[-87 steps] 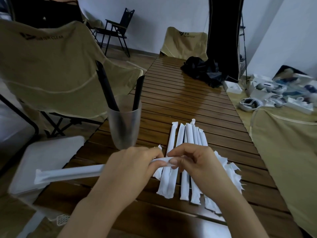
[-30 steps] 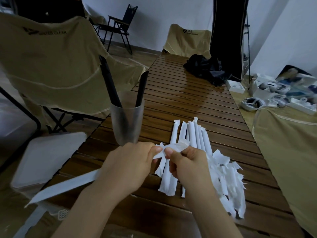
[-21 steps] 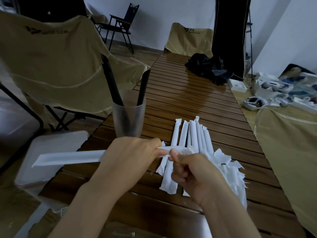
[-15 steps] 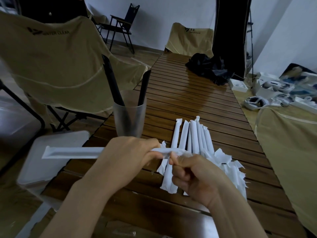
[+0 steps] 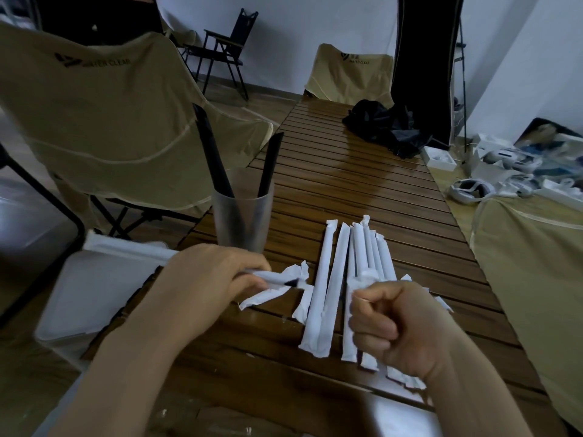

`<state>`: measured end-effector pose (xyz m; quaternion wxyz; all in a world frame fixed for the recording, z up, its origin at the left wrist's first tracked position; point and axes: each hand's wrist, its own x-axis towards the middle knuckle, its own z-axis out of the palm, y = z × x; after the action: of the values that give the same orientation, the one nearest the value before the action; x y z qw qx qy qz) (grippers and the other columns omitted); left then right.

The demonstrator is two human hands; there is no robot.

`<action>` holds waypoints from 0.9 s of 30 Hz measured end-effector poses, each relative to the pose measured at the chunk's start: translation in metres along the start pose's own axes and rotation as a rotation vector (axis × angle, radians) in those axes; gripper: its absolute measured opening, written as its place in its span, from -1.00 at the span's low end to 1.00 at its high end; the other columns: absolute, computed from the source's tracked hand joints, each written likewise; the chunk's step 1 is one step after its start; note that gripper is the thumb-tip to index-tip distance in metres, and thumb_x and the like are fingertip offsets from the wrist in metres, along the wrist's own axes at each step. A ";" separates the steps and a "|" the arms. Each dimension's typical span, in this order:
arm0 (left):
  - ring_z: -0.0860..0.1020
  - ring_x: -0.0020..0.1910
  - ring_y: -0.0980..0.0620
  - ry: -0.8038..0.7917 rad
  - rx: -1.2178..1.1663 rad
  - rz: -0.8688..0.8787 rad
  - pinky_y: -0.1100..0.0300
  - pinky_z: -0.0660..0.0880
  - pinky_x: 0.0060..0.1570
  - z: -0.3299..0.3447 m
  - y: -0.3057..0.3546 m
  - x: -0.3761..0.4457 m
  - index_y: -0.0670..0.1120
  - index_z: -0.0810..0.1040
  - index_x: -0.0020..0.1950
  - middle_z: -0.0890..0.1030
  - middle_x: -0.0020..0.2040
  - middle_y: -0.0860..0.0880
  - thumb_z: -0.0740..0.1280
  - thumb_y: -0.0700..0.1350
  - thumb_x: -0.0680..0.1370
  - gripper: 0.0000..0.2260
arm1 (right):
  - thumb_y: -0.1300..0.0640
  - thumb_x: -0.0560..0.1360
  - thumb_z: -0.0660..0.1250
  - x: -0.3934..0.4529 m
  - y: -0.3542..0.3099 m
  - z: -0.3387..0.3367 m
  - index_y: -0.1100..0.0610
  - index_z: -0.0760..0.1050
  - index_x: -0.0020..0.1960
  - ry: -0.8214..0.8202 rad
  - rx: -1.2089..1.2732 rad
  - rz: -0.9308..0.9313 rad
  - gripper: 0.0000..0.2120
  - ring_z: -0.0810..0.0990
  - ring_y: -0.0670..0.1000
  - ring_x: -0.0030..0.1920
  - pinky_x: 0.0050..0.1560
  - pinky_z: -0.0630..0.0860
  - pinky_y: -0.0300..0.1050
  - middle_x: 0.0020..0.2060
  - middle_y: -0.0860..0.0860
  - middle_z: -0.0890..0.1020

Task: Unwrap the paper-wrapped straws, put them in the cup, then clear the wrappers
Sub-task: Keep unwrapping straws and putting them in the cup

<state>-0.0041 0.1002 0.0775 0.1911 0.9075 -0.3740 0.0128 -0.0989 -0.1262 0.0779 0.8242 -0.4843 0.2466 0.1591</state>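
Note:
My left hand (image 5: 214, 279) grips a paper-wrapped straw (image 5: 126, 246) that sticks out to the left. Its right end is torn open and a black straw tip (image 5: 291, 282) shows between the paper flaps. My right hand (image 5: 394, 320) is a fist a little to the right, pinching a torn-off scrap of wrapper (image 5: 366, 275). A frosted cup (image 5: 243, 222) stands just behind my left hand with two black straws (image 5: 211, 156) in it. Several wrapped straws (image 5: 331, 279) lie side by side on the wooden slat table (image 5: 347, 184). Torn wrapper pieces (image 5: 441, 302) lie mostly hidden behind my right hand.
A beige folding chair (image 5: 110, 121) stands left of the table, with a white lidded box (image 5: 94, 294) below it. A black cloth (image 5: 388, 127) lies at the table's far end. To the right, a beige-covered surface (image 5: 530, 263) holds headsets and white boxes (image 5: 470, 189).
The wrapper end has torn apart. My right hand has pulled away to the right with the scrap, and the black straw tip now shows at my left hand.

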 end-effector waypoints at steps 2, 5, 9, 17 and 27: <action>0.49 -0.12 0.25 0.005 -0.006 -0.060 0.37 0.34 -0.15 -0.002 -0.010 -0.007 0.27 0.50 -0.03 0.56 -0.17 0.22 0.21 0.12 0.58 -0.91 | 0.28 0.41 0.30 0.001 0.000 -0.005 0.27 0.44 -0.39 0.135 -0.184 -0.096 -0.79 0.19 -0.03 -0.60 -0.59 0.24 -0.25 -0.60 0.06 0.28; 0.51 -0.17 0.26 -0.021 -0.022 -0.129 0.30 0.42 -0.18 0.002 -0.012 -0.010 0.27 0.48 -0.05 0.56 -0.21 0.22 0.18 0.13 0.59 -0.90 | 0.20 0.48 0.37 0.014 0.015 -0.002 0.30 0.56 -0.30 0.450 -0.826 -0.254 -0.78 0.39 -0.03 -0.55 -0.52 0.38 -0.23 -0.52 0.08 0.49; 0.54 -0.12 0.22 -0.068 -0.087 -0.187 0.27 0.45 -0.11 0.010 -0.011 -0.006 0.20 0.52 0.13 0.59 -0.15 0.17 0.11 0.04 0.64 -0.79 | 0.17 0.50 0.33 0.041 0.033 0.016 0.20 0.57 0.03 0.484 -1.136 -0.230 -0.85 0.62 0.05 -0.22 -0.17 0.60 -0.10 -0.14 0.14 0.67; 0.52 -0.15 0.24 -0.133 -0.153 -0.142 0.34 0.37 -0.21 0.018 -0.003 -0.006 0.23 0.45 0.13 0.57 -0.12 0.20 0.12 0.03 0.64 -0.84 | 0.12 0.51 0.36 0.029 0.025 0.026 -0.14 0.46 0.26 0.389 -1.192 -0.638 -0.64 0.53 -0.23 -0.13 -0.22 0.44 -0.44 0.01 -0.20 0.58; 0.49 -0.22 0.23 -0.167 -0.182 -0.079 0.35 0.31 -0.26 0.015 0.009 -0.005 0.23 0.49 0.07 0.53 -0.22 0.19 0.17 0.11 0.61 -0.88 | 0.19 0.47 0.41 0.028 0.025 0.032 0.03 0.69 -0.10 0.286 -1.188 -0.672 -0.89 0.58 -0.14 -0.13 -0.05 0.46 -0.37 -0.19 -0.13 0.67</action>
<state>-0.0159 0.0919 0.0657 0.2413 0.8982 -0.3522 -0.1044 -0.0803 -0.0857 0.0571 0.3839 -0.9193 0.0605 -0.0620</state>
